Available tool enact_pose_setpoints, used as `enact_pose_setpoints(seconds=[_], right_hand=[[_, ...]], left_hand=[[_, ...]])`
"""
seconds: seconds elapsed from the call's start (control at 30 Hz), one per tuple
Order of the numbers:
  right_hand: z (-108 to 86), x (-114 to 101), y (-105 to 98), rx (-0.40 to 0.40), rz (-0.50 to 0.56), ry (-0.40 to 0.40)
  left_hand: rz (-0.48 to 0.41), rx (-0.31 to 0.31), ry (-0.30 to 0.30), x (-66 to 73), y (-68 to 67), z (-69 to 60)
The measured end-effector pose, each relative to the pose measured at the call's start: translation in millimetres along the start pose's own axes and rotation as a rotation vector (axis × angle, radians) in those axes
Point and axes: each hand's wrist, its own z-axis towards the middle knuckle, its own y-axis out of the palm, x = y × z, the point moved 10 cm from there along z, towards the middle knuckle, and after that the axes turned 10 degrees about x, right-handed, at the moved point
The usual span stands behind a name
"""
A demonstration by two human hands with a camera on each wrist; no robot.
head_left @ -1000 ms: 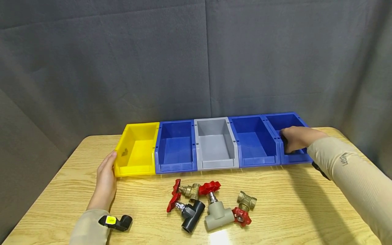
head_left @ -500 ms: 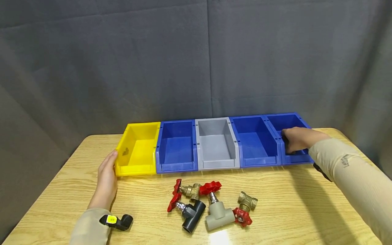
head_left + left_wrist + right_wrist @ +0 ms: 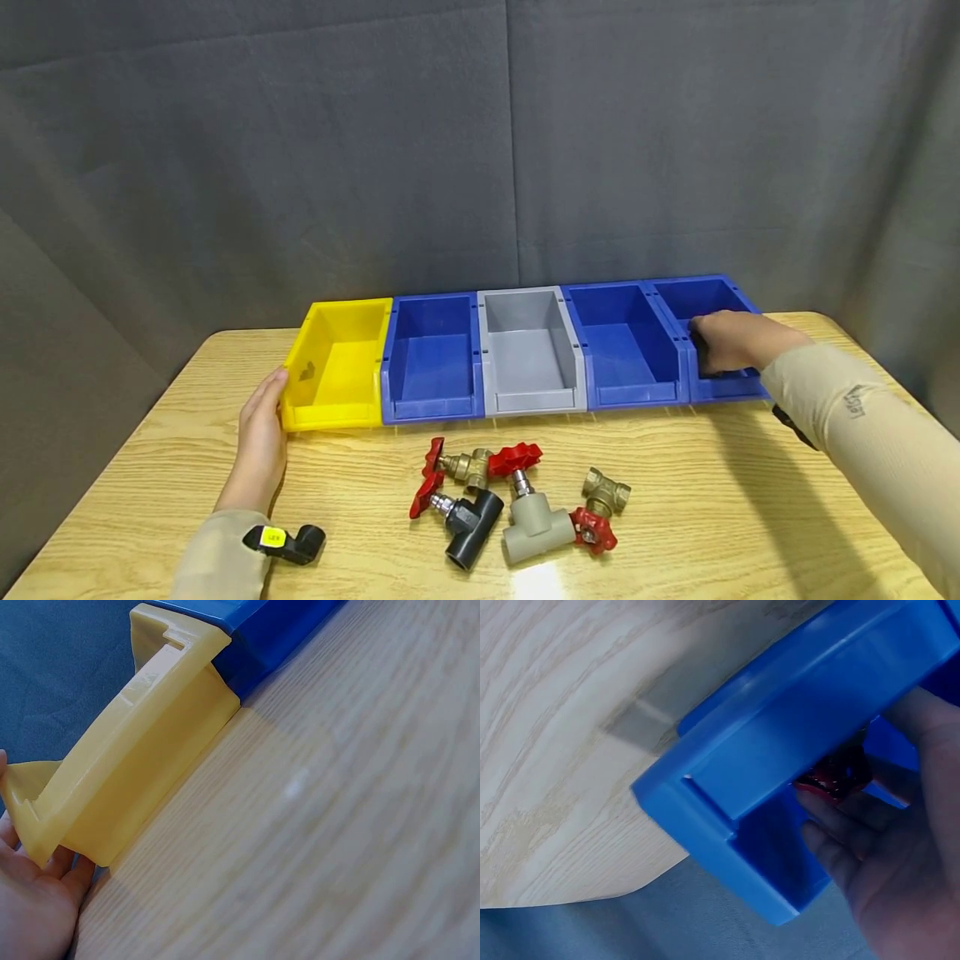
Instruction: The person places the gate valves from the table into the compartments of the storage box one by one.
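Observation:
My left hand [image 3: 261,442] lies along the outer left side of the yellow bin [image 3: 333,415], its fingers touching the wall near the front corner. My right hand [image 3: 723,340] reaches down into the rightmost blue bin [image 3: 726,388]. In the right wrist view, its fingers and thumb are around a valve with a red handwheel [image 3: 836,776], mostly hidden by the hand and the bin's front. On the table before the bins lie a red-handled black tee valve [image 3: 472,525], a grey tee valve [image 3: 534,525] and two brass valves, one behind [image 3: 472,468] and one at right [image 3: 602,496].
Between the yellow bin and the rightmost one stand a blue bin [image 3: 432,410], a grey bin [image 3: 532,402] and another blue bin [image 3: 636,395], side by side. All sit on a wooden table [image 3: 360,508]. A grey curtain [image 3: 375,167] hangs behind.
Both hands stay almost where they were, the left at the yellow bin and the right inside the rightmost blue bin. The valves on the table have not moved.

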Motion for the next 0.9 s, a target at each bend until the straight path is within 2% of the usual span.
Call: enact_pose_setpoints(seconds=[0.17,0.4,0.57,0.77,0.9], right_hand=[[-2.5,-1,-2,0.051,-0.029,-0.041],[-8.6,-2,-10,0.052,-0.044,-0.025],[-15.4,-11,-22,0.138,-0.073,-0.082],[-22.7,-14,-24,0.165,-0.064,-0.037],[-27.9,-18,-28,0.201,-0.079,-0.050]], left_hand=[[0.001,-0.009,0.003,0.2,0.4,-0.3],[-0.002,-0.010,0.005,-0.3,0.8,-0.3],[0.003,-0.012,0.017,1.2,1.3,0.1],[0.006,-0.013,0.024,1.5,0.5,0.0],[0.007,-0.011,0.025,1.7,0.3,-0.2]])
